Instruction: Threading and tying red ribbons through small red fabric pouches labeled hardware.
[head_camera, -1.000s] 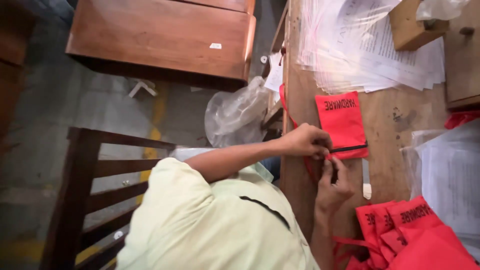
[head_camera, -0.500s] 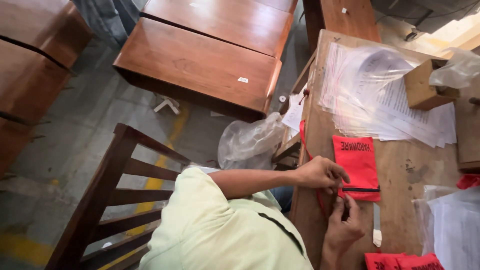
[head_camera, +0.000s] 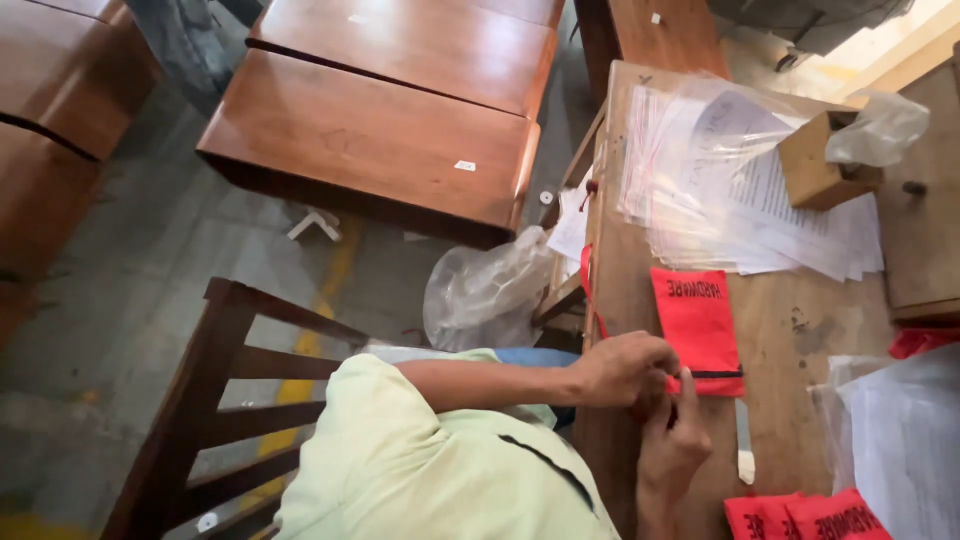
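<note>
Red pouch (head_camera: 697, 325) lying flat on the wooden table (head_camera: 800, 330), long axis near–far. Both hands meet at its near-left corner — left hand (head_camera: 625, 368) closed over the edge, right hand (head_camera: 672, 448) pinching from below; equally near.

A flat red fabric pouch (head_camera: 697, 328) with dark lettering lies on the wooden table, its near end under the person's hands. More red pouches (head_camera: 805, 516) lie at the near edge. Clear plastic sleeves of printed sheets (head_camera: 740, 185) are stacked farther back. A small white sticker (head_camera: 464, 166) sits on a brown desk.
</note>
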